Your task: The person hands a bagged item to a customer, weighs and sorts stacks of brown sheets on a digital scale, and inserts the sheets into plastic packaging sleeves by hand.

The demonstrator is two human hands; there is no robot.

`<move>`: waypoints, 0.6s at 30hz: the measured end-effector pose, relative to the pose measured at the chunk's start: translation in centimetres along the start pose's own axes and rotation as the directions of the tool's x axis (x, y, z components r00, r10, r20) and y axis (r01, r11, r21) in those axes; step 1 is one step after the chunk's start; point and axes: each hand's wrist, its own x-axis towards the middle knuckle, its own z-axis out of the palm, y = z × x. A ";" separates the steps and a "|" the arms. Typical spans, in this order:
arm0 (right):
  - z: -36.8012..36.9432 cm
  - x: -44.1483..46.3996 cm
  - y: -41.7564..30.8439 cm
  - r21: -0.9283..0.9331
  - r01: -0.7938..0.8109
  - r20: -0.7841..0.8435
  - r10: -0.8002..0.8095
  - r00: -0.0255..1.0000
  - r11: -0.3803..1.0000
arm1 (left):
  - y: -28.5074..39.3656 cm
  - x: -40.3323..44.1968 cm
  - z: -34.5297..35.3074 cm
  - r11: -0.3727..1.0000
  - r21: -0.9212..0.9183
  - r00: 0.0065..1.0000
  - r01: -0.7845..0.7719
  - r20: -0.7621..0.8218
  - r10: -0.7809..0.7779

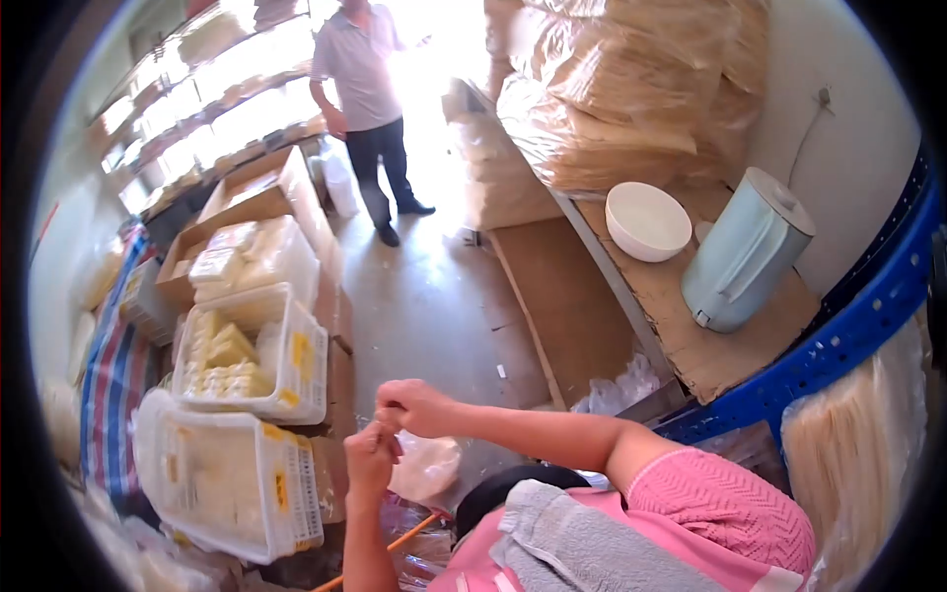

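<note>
My left hand (370,456) is raised at the lower middle of the view, its fingers curled closed. Just above and touching it is my right hand (416,407), also closed, with its forearm reaching in from the right. Whatever the fingers pinch, if anything, is too small to make out. Below and behind the hands lies a pale plastic bag (426,468). To the left stand a clear bin (308,360) holding yellow blocks and a lidded clear bin (222,483).
A person (363,79) stands in the bright aisle. On the right, a cardboard-covered shelf (681,340) bears a white bowl (648,222), a light-blue kettle (747,252) and wrapped stacks (631,89). A blue metal beam (848,340) curves at the right.
</note>
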 end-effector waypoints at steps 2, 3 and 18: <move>-1.1 3.0 1.9 0.060 -0.001 -0.019 0.002 1.000 0.998 | -0.1 4.1 -0.9 0.987 0.160 1.000 -0.022 0.014 0.020; -1.5 4.8 2.7 0.085 -0.013 -0.029 0.016 0.999 0.996 | -0.1 6.3 -1.5 0.982 0.185 0.998 -0.038 0.047 0.030; -16.7 41.5 18.6 0.871 -0.341 0.077 0.588 0.805 0.354 | -7.1 39.9 -12.0 0.991 0.091 0.990 -0.102 0.110 0.092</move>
